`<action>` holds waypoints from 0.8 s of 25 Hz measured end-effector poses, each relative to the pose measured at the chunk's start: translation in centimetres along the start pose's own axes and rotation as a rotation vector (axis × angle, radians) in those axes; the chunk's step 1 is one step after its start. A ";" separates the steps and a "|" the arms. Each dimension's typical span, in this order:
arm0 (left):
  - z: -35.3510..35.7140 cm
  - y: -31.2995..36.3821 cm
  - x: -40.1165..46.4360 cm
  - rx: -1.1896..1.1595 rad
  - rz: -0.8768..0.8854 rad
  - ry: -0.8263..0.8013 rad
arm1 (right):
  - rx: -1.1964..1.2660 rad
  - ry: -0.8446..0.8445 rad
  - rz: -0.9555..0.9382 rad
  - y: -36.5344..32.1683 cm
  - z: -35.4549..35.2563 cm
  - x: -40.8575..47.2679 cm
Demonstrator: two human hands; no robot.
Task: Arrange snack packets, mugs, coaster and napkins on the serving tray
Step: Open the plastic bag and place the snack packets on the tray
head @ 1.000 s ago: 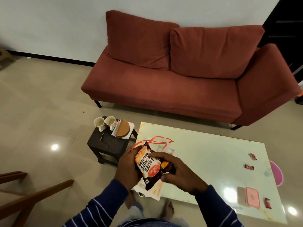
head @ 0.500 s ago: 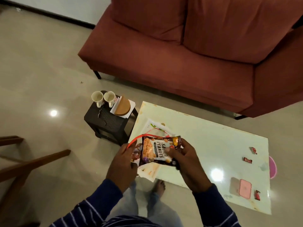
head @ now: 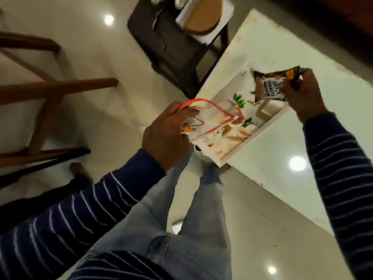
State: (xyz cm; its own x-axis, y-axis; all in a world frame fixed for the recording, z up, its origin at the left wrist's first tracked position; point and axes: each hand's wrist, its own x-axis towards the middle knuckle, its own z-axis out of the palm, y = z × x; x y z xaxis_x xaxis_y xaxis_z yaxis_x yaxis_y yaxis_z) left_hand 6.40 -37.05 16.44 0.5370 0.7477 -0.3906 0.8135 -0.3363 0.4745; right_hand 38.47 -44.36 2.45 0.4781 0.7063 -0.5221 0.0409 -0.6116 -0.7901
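Observation:
My right hand (head: 302,96) grips a dark salted-peanuts packet (head: 270,85) and holds it over the far end of the white serving tray (head: 252,136), which has a leaf print and lies at the corner of the pale coffee table (head: 302,57). My left hand (head: 167,134) pinches the red-trimmed clear plastic bag (head: 214,116) above the tray's near end; another packet shows inside it. On the dark stool (head: 173,43) at the top lie the round wooden coaster (head: 203,19) and white napkins (head: 212,37) under it. The mugs are cut off by the top edge.
A wooden chair frame (head: 50,93) stands on the tiled floor at the left. My legs in jeans (head: 193,209) are below, beside the table's near edge. The sofa's dark base (head: 333,21) runs along the top right.
The view has swung down and closer. My right hand carried the peanuts packet away from the bag, to the right over the tray. My left hand kept hold of the bag.

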 end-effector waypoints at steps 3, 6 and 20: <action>2.4 -0.9 1.3 0.032 0.016 -0.010 | -0.148 -0.153 -0.044 3.9 2.2 6.5; 3.9 -1.0 2.1 0.025 0.050 -0.037 | -0.481 -0.106 -0.074 5.3 3.2 10.4; 6.2 1.7 2.2 -0.050 0.137 -0.006 | -0.174 -0.524 -0.120 -6.9 7.6 -11.7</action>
State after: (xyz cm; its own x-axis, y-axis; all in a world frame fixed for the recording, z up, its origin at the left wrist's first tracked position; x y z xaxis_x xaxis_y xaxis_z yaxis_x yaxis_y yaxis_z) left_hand 10.36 -39.53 11.44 0.6439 0.6929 -0.3244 0.7202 -0.4058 0.5628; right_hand 25.94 -45.72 11.54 -0.0366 0.8299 -0.5567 0.2334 -0.5346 -0.8122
